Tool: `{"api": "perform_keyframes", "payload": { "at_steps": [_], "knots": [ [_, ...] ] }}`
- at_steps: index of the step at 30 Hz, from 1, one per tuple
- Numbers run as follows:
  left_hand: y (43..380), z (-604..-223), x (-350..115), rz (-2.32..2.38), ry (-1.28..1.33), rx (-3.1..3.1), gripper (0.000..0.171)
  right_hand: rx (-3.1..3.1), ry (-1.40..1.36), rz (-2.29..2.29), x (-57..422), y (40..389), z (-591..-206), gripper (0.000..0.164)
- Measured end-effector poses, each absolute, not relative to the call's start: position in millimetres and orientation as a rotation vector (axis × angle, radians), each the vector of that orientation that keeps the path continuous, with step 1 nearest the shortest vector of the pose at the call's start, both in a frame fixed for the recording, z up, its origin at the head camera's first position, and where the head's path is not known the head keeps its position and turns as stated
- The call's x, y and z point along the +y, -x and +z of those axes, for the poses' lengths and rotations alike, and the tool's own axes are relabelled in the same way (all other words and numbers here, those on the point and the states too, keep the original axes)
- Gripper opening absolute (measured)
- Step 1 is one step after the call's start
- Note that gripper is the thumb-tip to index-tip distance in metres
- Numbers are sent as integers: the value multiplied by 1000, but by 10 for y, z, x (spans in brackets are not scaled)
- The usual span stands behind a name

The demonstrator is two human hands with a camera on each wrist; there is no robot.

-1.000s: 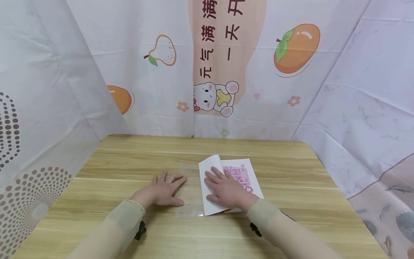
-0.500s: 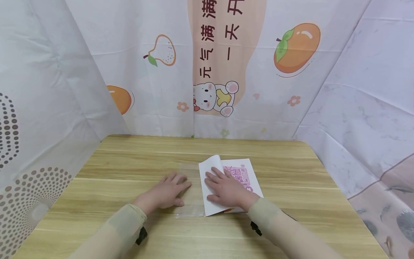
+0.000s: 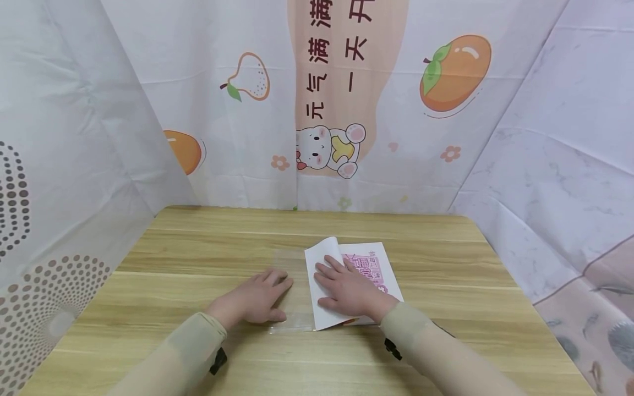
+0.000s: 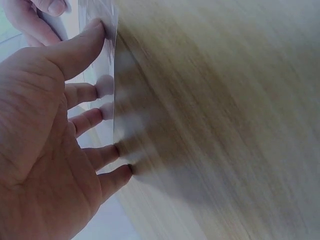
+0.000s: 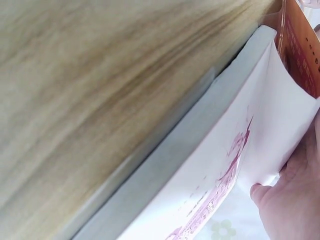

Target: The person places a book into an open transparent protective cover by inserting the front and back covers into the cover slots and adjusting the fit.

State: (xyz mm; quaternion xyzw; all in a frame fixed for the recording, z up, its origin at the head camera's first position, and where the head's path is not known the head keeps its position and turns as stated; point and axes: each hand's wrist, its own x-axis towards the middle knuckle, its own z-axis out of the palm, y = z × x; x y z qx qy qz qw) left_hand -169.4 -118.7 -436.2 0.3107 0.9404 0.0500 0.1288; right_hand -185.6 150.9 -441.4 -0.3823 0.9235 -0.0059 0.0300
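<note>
A thick paperback book (image 3: pixel 369 264) with pink lettering lies on the table, its white cover leaf (image 3: pixel 319 250) folded over to the left. My right hand (image 3: pixel 346 289) rests on that leaf with fingers spread. On the left, a clear plastic sheet (image 3: pixel 295 324) extends out from beneath the leaf. My left hand (image 3: pixel 260 300) lies at the sheet's left edge, palm down. In the left wrist view, its thumb and some fingertips (image 4: pixel 104 86) overlap the clear edge. The right wrist view shows the page block (image 5: pixel 200 125) side-on, with an orange printed surface (image 5: pixel 300 55) under the curved leaf.
The wood-grain table (image 3: pixel 426 236) extends around the book on all sides. A printed curtain (image 3: pixel 208 110) hangs at its back edge, with more cloth (image 3: pixel 555 181) along the left and right. Dark wrist cameras (image 3: pixel 391 349) sit under both forearms.
My left hand has shifted slightly right over the clear sheet, and its spread fingers have drawn closer together. My right hand and the book stay nearly in place.
</note>
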Motion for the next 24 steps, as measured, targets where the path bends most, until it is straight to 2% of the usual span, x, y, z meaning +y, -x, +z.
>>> {"api": "perform_keyframes", "payload": {
  "at_steps": [24],
  "knots": [
    [1709,-4351,-1213,221,-918,2711,76,2890,1121,50,1446,1839,-4442,67]
  ]
}}
